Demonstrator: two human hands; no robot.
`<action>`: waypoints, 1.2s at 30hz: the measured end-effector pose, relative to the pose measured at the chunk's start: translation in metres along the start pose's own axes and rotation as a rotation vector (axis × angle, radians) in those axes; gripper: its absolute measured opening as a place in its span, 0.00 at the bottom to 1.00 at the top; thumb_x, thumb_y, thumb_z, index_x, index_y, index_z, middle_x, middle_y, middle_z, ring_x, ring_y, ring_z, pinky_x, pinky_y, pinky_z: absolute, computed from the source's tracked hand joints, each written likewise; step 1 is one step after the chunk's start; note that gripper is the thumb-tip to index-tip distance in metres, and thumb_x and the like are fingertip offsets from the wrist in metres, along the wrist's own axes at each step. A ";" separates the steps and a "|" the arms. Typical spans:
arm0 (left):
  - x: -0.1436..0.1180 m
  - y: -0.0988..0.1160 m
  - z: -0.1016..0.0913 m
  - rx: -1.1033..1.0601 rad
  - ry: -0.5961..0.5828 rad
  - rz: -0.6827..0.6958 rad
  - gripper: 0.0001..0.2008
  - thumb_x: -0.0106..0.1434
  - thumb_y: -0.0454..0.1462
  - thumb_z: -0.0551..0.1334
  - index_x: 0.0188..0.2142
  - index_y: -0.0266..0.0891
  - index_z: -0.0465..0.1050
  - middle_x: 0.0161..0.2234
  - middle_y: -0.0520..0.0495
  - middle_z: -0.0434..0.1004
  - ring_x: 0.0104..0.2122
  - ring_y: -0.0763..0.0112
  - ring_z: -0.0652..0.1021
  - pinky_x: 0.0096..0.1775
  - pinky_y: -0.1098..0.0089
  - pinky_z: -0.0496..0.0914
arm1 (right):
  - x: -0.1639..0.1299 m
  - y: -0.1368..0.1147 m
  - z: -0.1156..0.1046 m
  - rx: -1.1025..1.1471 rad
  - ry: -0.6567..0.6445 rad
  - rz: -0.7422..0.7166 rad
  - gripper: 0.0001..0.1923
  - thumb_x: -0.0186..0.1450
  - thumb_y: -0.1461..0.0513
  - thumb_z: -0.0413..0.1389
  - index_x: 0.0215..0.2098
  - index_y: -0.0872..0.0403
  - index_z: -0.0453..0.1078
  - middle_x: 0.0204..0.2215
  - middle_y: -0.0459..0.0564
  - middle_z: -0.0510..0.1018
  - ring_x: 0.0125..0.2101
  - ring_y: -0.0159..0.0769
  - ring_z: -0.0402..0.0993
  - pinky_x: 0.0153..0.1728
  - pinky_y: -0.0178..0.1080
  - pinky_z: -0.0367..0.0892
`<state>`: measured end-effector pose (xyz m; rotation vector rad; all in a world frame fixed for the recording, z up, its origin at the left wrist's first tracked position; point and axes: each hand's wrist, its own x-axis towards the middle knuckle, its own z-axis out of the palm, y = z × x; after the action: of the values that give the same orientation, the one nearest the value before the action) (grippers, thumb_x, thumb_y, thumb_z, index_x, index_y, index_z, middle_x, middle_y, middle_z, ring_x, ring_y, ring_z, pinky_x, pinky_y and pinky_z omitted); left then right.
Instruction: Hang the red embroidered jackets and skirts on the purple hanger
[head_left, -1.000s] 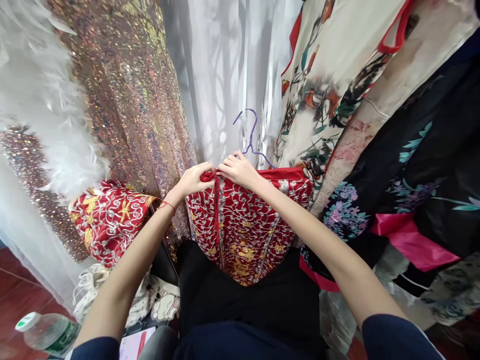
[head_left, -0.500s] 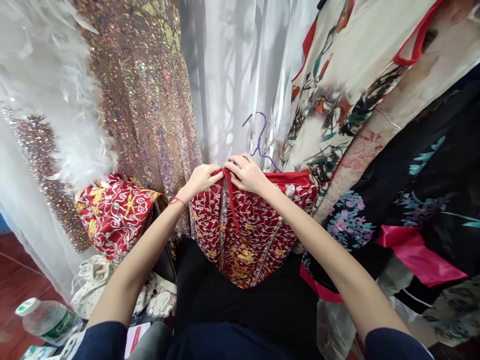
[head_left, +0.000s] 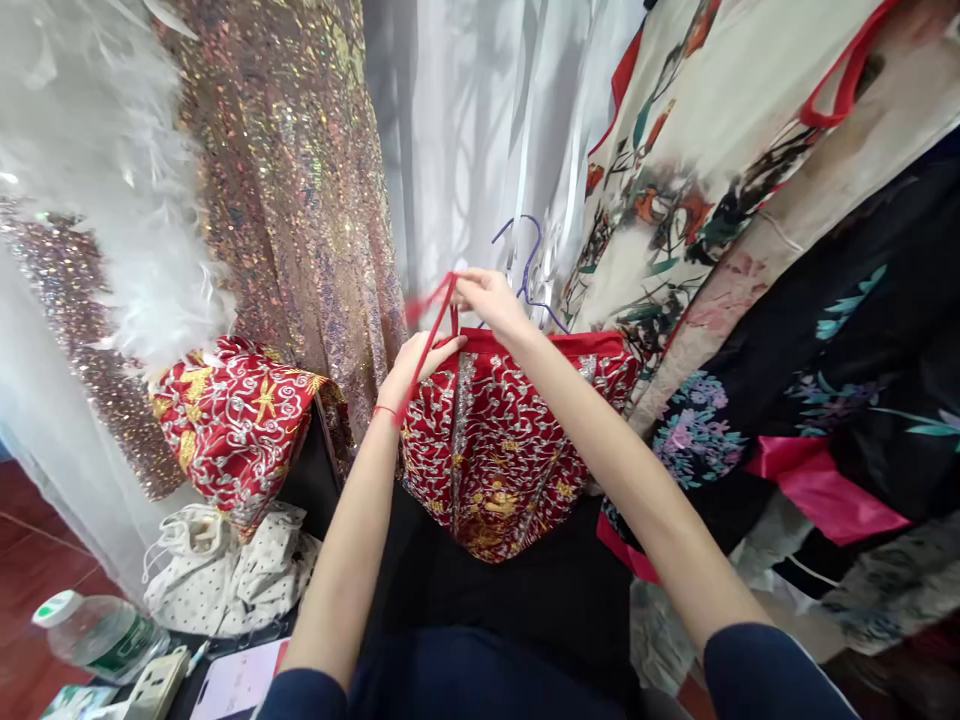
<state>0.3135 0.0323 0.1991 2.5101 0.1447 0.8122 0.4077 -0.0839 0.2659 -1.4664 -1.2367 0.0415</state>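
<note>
A red garment (head_left: 517, 440) with silver and gold embroidery lies over my lap, its plain red edge at the top. My left hand (head_left: 420, 362) is closed on that top edge, at the garment's left end. Just above it, my right hand (head_left: 491, 302) pinches a thin red ribbon (head_left: 430, 352) and holds it raised. The ribbon loops up from the garment, and its loose part hangs in front of my left hand and wrist, partly blurred. A purple wire hanger (head_left: 534, 265) stands behind the garment; its lower part is hidden.
Left of my arm lie another red embroidered piece (head_left: 232, 425), a white dotted drawstring bag (head_left: 225, 575), a plastic bottle (head_left: 101, 635) and a power strip (head_left: 157, 685). A sequined dress (head_left: 285, 170) and white curtain (head_left: 442, 150) hang ahead; printed clothes (head_left: 675, 190) hang at right.
My right hand has risen from the garment's edge, drawing the red ribbon up into a loop. My left hand has moved slightly right and stays at the edge.
</note>
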 end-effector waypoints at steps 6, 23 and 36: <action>-0.009 0.009 0.005 -0.048 -0.004 -0.013 0.26 0.67 0.56 0.53 0.32 0.40 0.78 0.26 0.52 0.73 0.29 0.70 0.69 0.34 0.71 0.59 | -0.040 -0.003 -0.012 -0.106 0.256 -0.110 0.12 0.67 0.57 0.57 0.46 0.55 0.71 0.29 0.48 0.78 0.28 0.35 0.77 0.38 0.42 0.74; -0.019 0.028 0.008 0.060 0.071 -0.045 0.23 0.69 0.54 0.53 0.28 0.41 0.74 0.24 0.52 0.65 0.28 0.70 0.64 0.34 0.71 0.57 | -0.201 0.113 0.109 -0.210 0.356 0.602 0.07 0.61 0.64 0.60 0.28 0.51 0.65 0.32 0.54 0.81 0.35 0.43 0.78 0.41 0.42 0.69; -0.026 0.036 0.009 0.066 0.086 -0.064 0.23 0.70 0.53 0.54 0.28 0.42 0.73 0.22 0.53 0.64 0.27 0.70 0.65 0.34 0.70 0.56 | -0.214 0.129 0.106 0.478 0.286 0.616 0.10 0.58 0.54 0.54 0.24 0.51 0.63 0.22 0.46 0.76 0.23 0.34 0.75 0.27 0.35 0.69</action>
<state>0.2958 -0.0093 0.1971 2.5189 0.2841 0.9039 0.3295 -0.1279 0.0096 -1.3165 -0.4646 0.4905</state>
